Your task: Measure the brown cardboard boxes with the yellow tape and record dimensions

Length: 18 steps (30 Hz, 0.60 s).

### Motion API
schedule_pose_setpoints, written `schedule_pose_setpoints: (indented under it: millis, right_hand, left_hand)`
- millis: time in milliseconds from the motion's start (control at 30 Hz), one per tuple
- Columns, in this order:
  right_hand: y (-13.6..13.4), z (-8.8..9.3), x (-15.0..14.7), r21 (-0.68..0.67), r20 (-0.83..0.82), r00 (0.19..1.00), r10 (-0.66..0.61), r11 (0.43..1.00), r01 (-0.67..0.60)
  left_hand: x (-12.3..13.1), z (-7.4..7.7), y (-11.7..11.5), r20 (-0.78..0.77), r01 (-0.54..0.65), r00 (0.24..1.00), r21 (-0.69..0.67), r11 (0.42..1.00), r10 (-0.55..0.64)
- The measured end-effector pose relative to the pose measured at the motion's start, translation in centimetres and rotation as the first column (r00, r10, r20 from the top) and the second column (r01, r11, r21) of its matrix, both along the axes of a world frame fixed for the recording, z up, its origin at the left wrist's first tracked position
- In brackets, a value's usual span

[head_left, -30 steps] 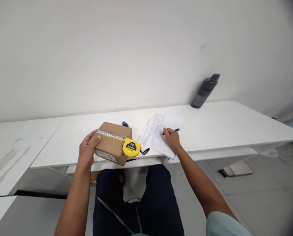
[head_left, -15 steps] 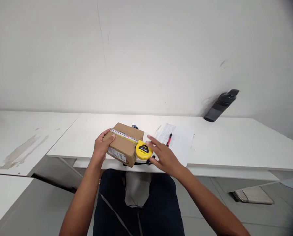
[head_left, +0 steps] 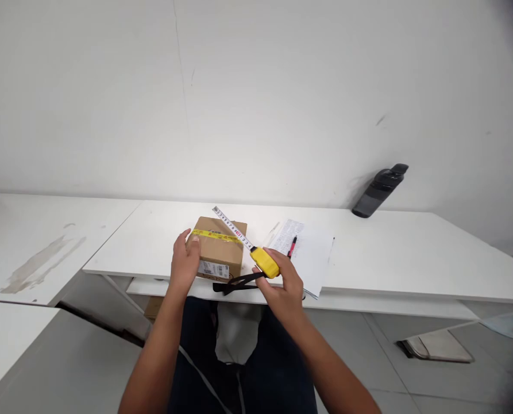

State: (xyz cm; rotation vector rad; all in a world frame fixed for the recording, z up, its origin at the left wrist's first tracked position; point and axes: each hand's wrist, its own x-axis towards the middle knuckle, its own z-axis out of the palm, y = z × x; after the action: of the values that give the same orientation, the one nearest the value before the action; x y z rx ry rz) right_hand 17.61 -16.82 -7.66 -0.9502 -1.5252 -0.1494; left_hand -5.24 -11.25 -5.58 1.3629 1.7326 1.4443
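White desk (head_left: 381, 259) against a scuffed white wall (head_left: 256, 103), and we've got the cardboard box (head_left: 219, 252) on it near the front edge, label (head_left: 213, 269) toward us. Change: a second ago the tape measure (head_left: 265, 263) sat against the box with its strip (head_left: 232, 227) laid across the top; now it's turned and the strip points up and away at a slant, past the box's far right corner. Packing tape (head_left: 215, 235) on top now shows fully. Meaning, as we judge it: no usable reading across the top at this angle. Can't tell if the strip still touches the corner. Our left hand (head_left: 184, 264) has the box's left side, thumb on top, fingers part-closed over the edge. Our right hand (head_left: 284, 287) had the pen a second ago; now its fingers are curled round the yellow case, strap (head_left: 239, 282) hanging off it. Pen (head_left: 292, 246) lies on the papers (head_left: 312, 253), right of the box. Dark bottle (head_left: 379, 192) further right, leaning on the wall.
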Motion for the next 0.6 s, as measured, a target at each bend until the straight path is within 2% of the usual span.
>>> schedule_pose_setpoints:
  millis: [67, 200, 400, 500, 600]
  right_hand:
    - [-0.6, 0.3, -1.0, -0.035, -0.12, 0.992, -0.03, 0.999, 0.026]
    - [-1.1, 0.2, -2.3, -0.055, -0.158, 0.982, -0.106, 0.994, 0.098]
    - [-1.8, -0.6, -2.7, -0.042, -0.19, 0.959, -0.208, 0.978, 0.204]
    - [-2.3, -0.4, -2.6, -0.074, -0.194, 0.958, -0.211, 0.977, 0.2]
    - [-2.6, 0.0, -2.5, -0.134, -0.188, 0.957, -0.221, 0.971, 0.197]
  left_hand:
    - [0.8, 0.1, -1.1, -0.17, -0.032, 0.985, -0.041, 0.999, 0.025]
    - [2.7, 0.3, -3.2, -0.395, -0.046, 0.919, -0.098, 0.994, 0.003]
    - [4.8, -0.1, -5.1, -0.602, 0.111, 0.787, -0.077, 0.991, -0.135]
    - [5.0, 1.0, -4.4, -0.63, 0.143, 0.751, -0.134, 0.981, -0.196]
    - [5.0, 3.4, -1.4, -0.664, 0.093, 0.725, -0.169, 0.981, -0.183]
